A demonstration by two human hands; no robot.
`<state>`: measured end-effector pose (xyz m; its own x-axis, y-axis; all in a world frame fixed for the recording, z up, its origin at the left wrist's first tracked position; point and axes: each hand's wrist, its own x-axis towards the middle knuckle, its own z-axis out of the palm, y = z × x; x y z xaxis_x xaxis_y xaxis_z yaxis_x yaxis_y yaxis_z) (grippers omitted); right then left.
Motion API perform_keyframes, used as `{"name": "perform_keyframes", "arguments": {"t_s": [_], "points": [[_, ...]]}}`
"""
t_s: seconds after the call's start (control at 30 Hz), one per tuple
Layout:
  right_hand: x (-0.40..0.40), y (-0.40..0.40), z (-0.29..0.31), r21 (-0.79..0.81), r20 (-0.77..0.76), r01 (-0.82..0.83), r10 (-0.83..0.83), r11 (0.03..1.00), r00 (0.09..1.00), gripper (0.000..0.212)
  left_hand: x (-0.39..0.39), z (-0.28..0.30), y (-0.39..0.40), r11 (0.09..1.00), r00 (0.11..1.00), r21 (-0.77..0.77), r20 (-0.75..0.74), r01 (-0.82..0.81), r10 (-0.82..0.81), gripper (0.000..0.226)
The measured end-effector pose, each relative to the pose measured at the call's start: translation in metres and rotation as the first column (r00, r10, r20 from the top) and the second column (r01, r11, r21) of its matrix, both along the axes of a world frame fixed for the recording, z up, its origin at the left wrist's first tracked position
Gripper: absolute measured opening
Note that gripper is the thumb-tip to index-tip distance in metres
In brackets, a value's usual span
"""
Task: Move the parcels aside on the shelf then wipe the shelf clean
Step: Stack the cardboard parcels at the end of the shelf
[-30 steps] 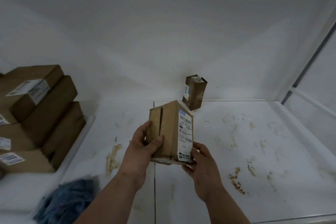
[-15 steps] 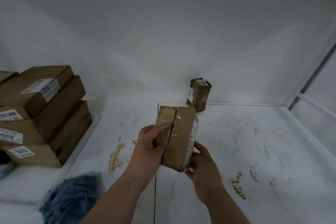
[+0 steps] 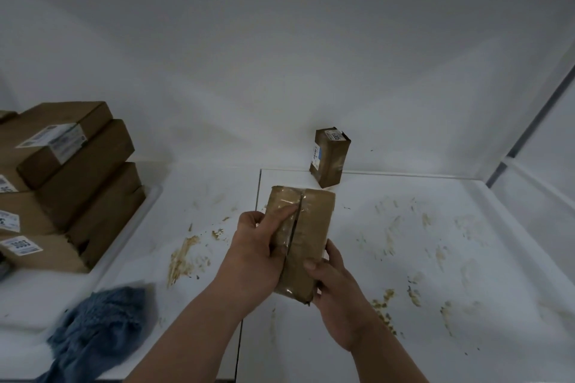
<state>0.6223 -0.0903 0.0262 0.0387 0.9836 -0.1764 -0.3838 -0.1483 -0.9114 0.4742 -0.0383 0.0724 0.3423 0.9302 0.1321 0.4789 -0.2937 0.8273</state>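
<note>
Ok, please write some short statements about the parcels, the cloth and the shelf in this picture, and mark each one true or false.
1. Both hands hold the brown taped cardboard parcel. True: left hand, right hand.
2. The blue fluffy cloth lies at the right. False: it lies at the lower left.
3. The dirty white shelf has brown stains. True.
4. The small upright brown box lies flat on the stacked brown parcels. False: it stands alone at the back.

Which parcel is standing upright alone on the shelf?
The small brown parcel at the back, against the wall. The stacked parcels at left lie flat on each other, and the taped parcel is held off the shelf by both hands.
</note>
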Motion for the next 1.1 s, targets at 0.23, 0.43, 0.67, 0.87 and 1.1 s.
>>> {"name": "perform_keyframes", "arguments": {"t_s": [0.23,0.43,0.67,0.87,1.1], "points": [[0.012,-0.005,0.003,0.045,-0.021,-0.044,0.045,0.998,0.999,0.083,0.002,0.014,-0.004,1.000,0.978,0.022,-0.206,0.009,-0.004,0.089],[0.012,-0.007,0.000,-0.084,0.006,0.062,-0.062,0.995,0.998,0.088,0.006,0.011,-0.008,0.949,0.944,-0.289,0.259,-0.126,0.204,0.073],[0.026,-0.010,0.009,-0.144,-0.003,0.146,-0.148,0.979,0.989,0.024,0.004,0.004,-0.009,0.831,0.790,-0.511,0.407,-0.219,0.458,0.019],[0.027,-0.010,0.016,-0.104,-0.072,0.246,-0.254,0.964,0.965,0.025,0.001,0.001,-0.016,0.727,0.791,-0.673,0.367,-0.138,0.490,0.024],[0.029,-0.015,0.019,-0.050,-0.120,0.255,-0.259,0.966,0.958,0.031,0.006,0.002,-0.026,0.721,0.801,-0.688,0.386,-0.080,0.457,0.037]]}}
